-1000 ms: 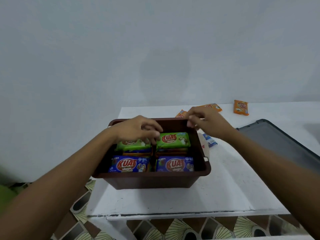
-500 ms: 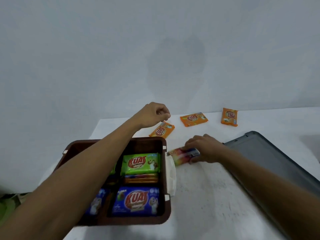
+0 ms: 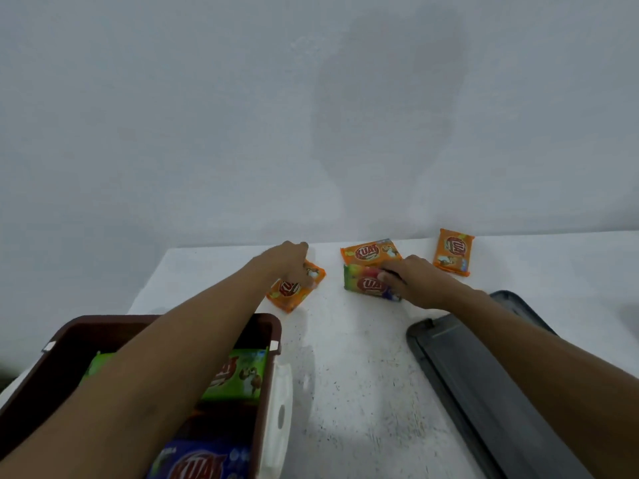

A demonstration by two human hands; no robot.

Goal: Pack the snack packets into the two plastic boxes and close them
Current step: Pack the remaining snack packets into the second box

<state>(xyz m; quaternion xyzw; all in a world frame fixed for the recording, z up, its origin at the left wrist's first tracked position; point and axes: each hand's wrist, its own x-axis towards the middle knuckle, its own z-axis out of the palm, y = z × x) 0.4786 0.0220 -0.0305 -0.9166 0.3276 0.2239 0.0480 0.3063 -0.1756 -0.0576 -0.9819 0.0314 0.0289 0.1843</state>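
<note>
Presently the left hand (image 3: 292, 262) is stretched out across the brown plastic box (image 3: 273, 326) and is laid on the far end of an orange snack packet (image 3: 290, 292), which lies flat on the white surface (image 3: 349, 375) just beyond the box. Its fingers are bent down onto the wrapper; whether this grip is closed on the packet or only touches it cannot be told. The right hand (image 3: 415, 283) is set on a multicoloured snack packet (image 3: 363, 283), whose right end is covered by the curled fingers and thumb, so the grip is closed on it; the packet rests on the surface. A second orange packet (image 3: 370, 252) is seen just behind it, at its far edge, and a third orange packet (image 3: 453, 251) lies apart to the right, near the wall (image 3: 311, 133). Inside the open box, at the near left, a green packet (image 3: 242, 375) and a blue packet (image 3: 207, 461) are partly hidden by the left forearm (image 3: 155, 375). A white latch (image 3: 280, 409) is hung on the box's right wall. A grey lid (image 3: 484, 392) lies flat on the surface under the right forearm (image 3: 518, 340).
</note>
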